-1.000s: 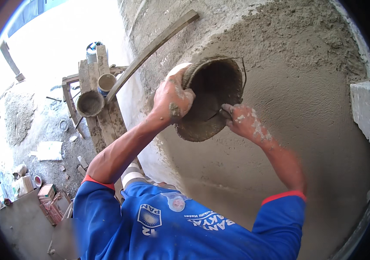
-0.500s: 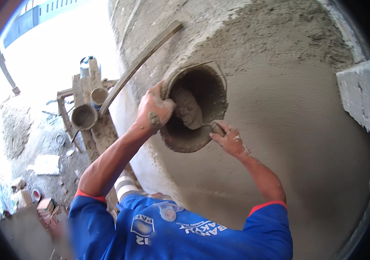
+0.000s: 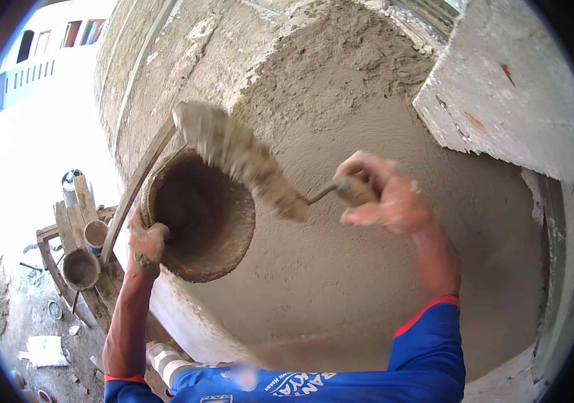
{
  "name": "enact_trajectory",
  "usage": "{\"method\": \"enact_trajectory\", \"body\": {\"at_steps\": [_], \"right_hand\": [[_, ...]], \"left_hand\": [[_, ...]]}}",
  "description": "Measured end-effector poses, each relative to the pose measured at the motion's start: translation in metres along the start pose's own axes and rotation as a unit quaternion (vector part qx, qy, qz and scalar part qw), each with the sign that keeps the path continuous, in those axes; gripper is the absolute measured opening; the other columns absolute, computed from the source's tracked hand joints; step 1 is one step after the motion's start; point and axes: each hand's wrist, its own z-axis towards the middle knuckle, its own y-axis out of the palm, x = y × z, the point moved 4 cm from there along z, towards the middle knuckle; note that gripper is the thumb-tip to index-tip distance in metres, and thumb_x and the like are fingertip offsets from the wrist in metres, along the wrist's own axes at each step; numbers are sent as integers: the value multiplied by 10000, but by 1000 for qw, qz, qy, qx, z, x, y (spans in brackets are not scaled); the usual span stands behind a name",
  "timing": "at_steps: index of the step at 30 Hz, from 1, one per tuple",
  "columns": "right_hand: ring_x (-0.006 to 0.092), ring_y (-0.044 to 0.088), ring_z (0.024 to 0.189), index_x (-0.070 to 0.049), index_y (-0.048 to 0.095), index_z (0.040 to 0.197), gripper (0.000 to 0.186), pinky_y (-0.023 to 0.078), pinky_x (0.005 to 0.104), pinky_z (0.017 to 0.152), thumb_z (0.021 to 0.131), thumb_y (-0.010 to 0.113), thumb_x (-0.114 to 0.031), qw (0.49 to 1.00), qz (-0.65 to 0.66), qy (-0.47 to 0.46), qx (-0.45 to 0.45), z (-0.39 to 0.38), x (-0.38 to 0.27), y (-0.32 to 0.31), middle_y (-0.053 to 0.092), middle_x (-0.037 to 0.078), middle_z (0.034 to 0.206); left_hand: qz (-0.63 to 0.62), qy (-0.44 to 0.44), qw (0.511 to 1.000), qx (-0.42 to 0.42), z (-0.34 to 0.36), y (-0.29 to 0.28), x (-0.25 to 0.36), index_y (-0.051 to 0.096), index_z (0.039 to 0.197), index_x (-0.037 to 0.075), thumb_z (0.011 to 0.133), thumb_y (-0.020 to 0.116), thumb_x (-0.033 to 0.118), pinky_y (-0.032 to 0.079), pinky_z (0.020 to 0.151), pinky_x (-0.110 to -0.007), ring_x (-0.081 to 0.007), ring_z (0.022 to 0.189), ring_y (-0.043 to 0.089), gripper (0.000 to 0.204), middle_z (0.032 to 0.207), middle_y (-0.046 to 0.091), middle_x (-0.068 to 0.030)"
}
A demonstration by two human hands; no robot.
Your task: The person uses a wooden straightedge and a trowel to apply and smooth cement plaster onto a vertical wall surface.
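My left hand (image 3: 144, 238) grips the near left rim of a mortar-caked bucket (image 3: 236, 242), its mouth tilted up toward me. Wet mortar coats the bucket's inside, and the depth of it is dark. In my right hand (image 3: 394, 198) is a trowel (image 3: 347, 191), fingers closed round its stubby handle. A long heap of grey mortar (image 3: 240, 151) covers the trowel's blade, raised over the bucket's right side and blurred by motion. Behind both is a wall (image 3: 341, 262) with smooth wet plaster low down and rougher mortar (image 3: 341, 60) higher up.
A long wooden strip (image 3: 140, 178) leans behind the bucket. At left, a plank scaffold (image 3: 102, 295) carries a small mortar-stained bucket (image 3: 81, 270) and another container (image 3: 96, 234). A pale concrete ledge (image 3: 502, 87) juts out at upper right. Rubble and a white bag (image 3: 46, 350) lie on the ground below.
My right hand has lifted the loaded trowel out of the bucket, up and to the right. My left hand and the bucket have shifted left in view, and the view has turned toward the upper right.
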Motion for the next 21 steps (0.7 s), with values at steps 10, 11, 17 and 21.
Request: {"method": "enact_trajectory", "body": {"at_steps": [10,11,17,21], "right_hand": [[117,593,614,7,503,1249,467,520,265,539,848,617,-203,862,-2,143,487,-69,162,-130,622,65,797],[104,578,624,11,496,1253,480,496,253,546,857,612,-234,856,-41,183,482,-80,159,-127,607,46,805],[122,585,666,-13,471,1299,496,505,274,595,867,600,-220,865,-39,226,447,-94,147,-72,623,64,868],[180,614,786,-60,484,1299,479,536,334,681,852,610,-178,937,31,303,172,-84,159,16,621,93,1041]], "left_hand": [[-25,20,999,39,-28,-2,-23,526,1210,-37,625,528,28,484,804,-323,-240,860,607,588,999,631,-147],[-27,-9,1000,8,-34,-5,-1,530,1194,-40,629,515,14,476,814,-318,-242,859,606,568,981,637,-143],[14,-24,999,36,-33,18,-49,544,1175,-37,636,505,21,468,828,-311,-244,871,608,544,975,646,-145],[-13,-40,999,-25,-39,37,-41,549,1185,-19,647,528,67,479,832,-352,-297,895,631,546,968,659,-178]]}}
